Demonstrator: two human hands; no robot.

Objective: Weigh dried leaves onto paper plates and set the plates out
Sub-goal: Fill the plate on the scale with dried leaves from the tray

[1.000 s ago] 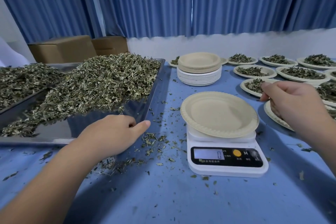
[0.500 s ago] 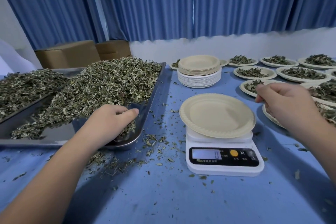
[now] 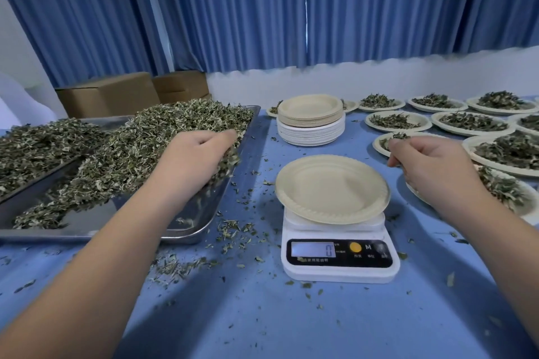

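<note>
blue pleated curtains [image 3: 262, 9] hang along the far wall, and two cardboard boxes [image 3: 108, 93] stand below them at the left. closer in, a blue tablecloth [image 3: 262, 315] covers the long table, with crumbs of leaf scattered over it. on its left side lies a metal tray [image 3: 201, 216] heaped with dried leaves [image 3: 131, 148], and a second heap lies beside it at the left edge of view.

the person's left hand [image 3: 198, 154] is dug into the right side of that heap, fingers curled round a handful of leaves just inside the tray's rim. the right hand [image 3: 431, 166] hovers above the table to the right of the scale, fingers curled inward with thumb and fingertips close together; i can't tell whether anything is pinched there.

between the two arms sits a white kitchen scale [image 3: 339, 253], its display reading 0, with a bare paper plate [image 3: 329, 188] resting on top. behind it stands a stack of plates [image 3: 310, 119]. filled plates [image 3: 472, 122], each holding a small pile of leaves, are set out in rows across the right side of the table, the nearest partly hidden by the right wrist.
</note>
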